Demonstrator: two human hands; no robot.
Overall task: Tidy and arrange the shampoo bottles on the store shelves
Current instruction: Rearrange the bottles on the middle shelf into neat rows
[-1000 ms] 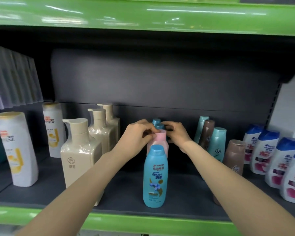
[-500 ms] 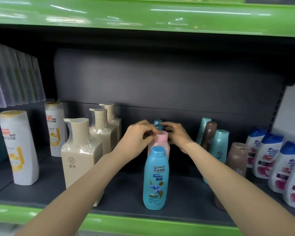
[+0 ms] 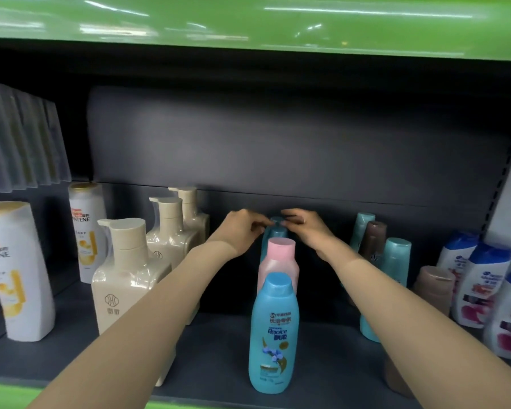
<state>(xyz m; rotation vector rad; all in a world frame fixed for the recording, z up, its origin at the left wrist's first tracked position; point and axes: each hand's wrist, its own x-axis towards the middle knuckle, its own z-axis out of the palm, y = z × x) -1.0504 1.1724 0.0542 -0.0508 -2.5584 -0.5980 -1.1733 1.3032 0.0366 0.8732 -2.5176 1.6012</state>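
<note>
1. Shelf lip: green edge nearest the camera; the dark shelf deck carries all the stock
2. Blue bottle: stands upright at the head of the centre file, label facing out, free of both hands
3. Pink bottle: stands directly behind the blue bottle, upright, cap visible; neither hand touches it
4. Rear bottle: teal, deepest in the same file, mostly hidden behind the pink bottle; this is the item being adjusted
5. Left hand: fingers curled, tips at the rear bottle's cap from the left side. Grip is narrow; whether it fully pinches the cap cannot be told
6. Right hand: fingers curled toward the same cap from the right. Contact is likely, but the cap is too obscured to confirm
7. Neighbours: pump bottles just left of the left forearm; teal and brown bottles just right of the right forearm
8. Hazard: both forearms pass close on either side of the pink and blue bottles. A sideways drift on withdrawal would probably topple either one
9. Hazard: a pull on the rear bottle's cap alone could tip it forward into the pink bottle and knock the file over
10. Hazard: a wide elbow may strike the pump bottles or the brown bottle
</note>
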